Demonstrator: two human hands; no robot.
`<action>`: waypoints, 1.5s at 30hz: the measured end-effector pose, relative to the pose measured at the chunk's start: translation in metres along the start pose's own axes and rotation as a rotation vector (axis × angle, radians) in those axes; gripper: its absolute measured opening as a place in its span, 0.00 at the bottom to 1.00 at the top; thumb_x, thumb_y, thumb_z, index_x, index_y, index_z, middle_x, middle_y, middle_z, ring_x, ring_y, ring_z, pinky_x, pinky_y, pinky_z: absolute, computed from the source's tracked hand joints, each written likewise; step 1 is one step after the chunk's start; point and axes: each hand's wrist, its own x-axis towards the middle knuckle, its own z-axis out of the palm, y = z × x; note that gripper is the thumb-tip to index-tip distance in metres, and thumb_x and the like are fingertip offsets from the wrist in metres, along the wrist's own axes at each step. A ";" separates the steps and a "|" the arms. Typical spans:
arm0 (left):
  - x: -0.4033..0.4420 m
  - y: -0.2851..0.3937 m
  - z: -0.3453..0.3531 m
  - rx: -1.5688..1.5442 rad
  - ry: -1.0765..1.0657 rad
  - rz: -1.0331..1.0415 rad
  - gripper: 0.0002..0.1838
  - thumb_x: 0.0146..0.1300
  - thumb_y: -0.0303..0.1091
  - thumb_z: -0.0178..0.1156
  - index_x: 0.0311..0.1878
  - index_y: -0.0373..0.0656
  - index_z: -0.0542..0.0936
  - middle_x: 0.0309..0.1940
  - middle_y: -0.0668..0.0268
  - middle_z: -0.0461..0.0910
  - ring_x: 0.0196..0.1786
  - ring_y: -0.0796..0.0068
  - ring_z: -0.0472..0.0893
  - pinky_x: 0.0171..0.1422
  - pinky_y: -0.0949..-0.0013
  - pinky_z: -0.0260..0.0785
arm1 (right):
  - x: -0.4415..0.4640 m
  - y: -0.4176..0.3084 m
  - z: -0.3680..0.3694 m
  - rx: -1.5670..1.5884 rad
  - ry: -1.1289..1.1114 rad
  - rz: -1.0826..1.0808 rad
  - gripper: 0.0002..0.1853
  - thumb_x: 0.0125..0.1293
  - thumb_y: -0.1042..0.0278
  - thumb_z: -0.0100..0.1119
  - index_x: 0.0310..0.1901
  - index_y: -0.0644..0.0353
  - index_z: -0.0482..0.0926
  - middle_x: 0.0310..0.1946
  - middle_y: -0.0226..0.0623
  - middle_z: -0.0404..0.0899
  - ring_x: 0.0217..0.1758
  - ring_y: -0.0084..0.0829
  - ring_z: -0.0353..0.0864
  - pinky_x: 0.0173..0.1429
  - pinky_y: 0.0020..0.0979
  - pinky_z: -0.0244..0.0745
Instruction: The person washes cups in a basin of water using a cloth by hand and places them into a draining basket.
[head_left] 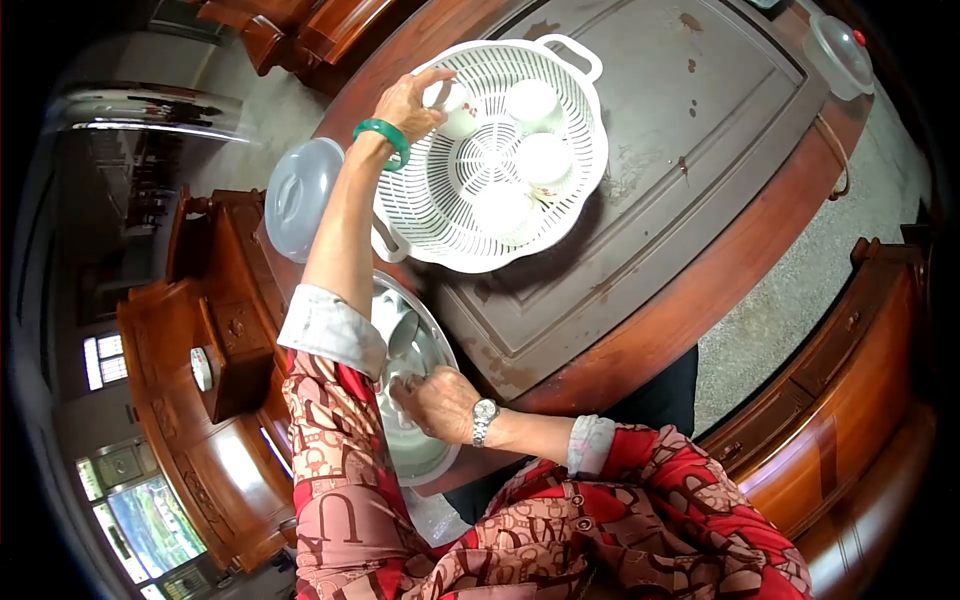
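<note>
A white slotted plastic colander (pixel 425 215) with two handles sits on the table. Several white cups rest in it, among them a bright white cup (pixel 532 100) near the far side. My left hand (pixel 408 105), with a green bangle on its wrist, reaches over the colander's rim. Its fingers and thumb close on a white cup with a small red pattern (pixel 460 117). Lower down, my right hand (pixel 437 405), wearing a metal watch, is inside a basin (pixel 440 345). Its fingers are curled, and what they hold is hidden. Beside them in the basin lies a pale cup (pixel 402 332).
A translucent lid (pixel 303 200) lies at the table's left edge. The table (pixel 690 250) has a dark panel with wet spots and a reddish wooden border. A clear covered container (pixel 838 55) stands at the far corner. Carved wooden seats (pixel 830 400) flank the table.
</note>
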 end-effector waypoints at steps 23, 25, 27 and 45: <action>-0.263 -0.051 -0.021 -0.518 0.340 -0.222 0.15 0.56 0.34 0.60 0.46 0.38 0.77 0.32 0.63 0.80 0.36 0.77 0.77 0.43 0.74 0.70 | 0.013 0.019 -0.003 -0.332 0.008 0.007 0.10 0.48 0.70 0.54 0.35 0.56 0.72 0.22 0.41 0.78 0.25 0.42 0.79 0.27 0.40 0.73; -0.296 -0.058 -0.007 -0.480 0.375 -0.294 0.13 0.56 0.32 0.59 0.43 0.38 0.78 0.30 0.64 0.80 0.34 0.79 0.76 0.40 0.74 0.69 | 0.014 0.016 -0.007 -0.251 0.125 0.014 0.13 0.48 0.71 0.53 0.39 0.55 0.72 0.23 0.43 0.78 0.26 0.44 0.78 0.28 0.41 0.73; -0.321 -0.067 0.011 -0.434 0.396 -0.355 0.12 0.54 0.31 0.59 0.42 0.38 0.79 0.27 0.63 0.80 0.32 0.78 0.77 0.39 0.74 0.69 | 0.016 0.013 -0.012 -0.182 0.216 0.047 0.17 0.48 0.72 0.50 0.43 0.54 0.72 0.24 0.46 0.78 0.27 0.47 0.78 0.30 0.43 0.72; -0.351 -0.074 0.093 0.119 0.206 -0.823 0.35 0.40 0.41 0.68 0.51 0.35 0.67 0.41 0.48 0.74 0.43 0.52 0.76 0.48 0.58 0.72 | 0.018 0.022 -0.008 -0.390 0.070 -0.006 0.08 0.49 0.71 0.53 0.32 0.60 0.67 0.20 0.47 0.75 0.27 0.50 0.76 0.29 0.47 0.70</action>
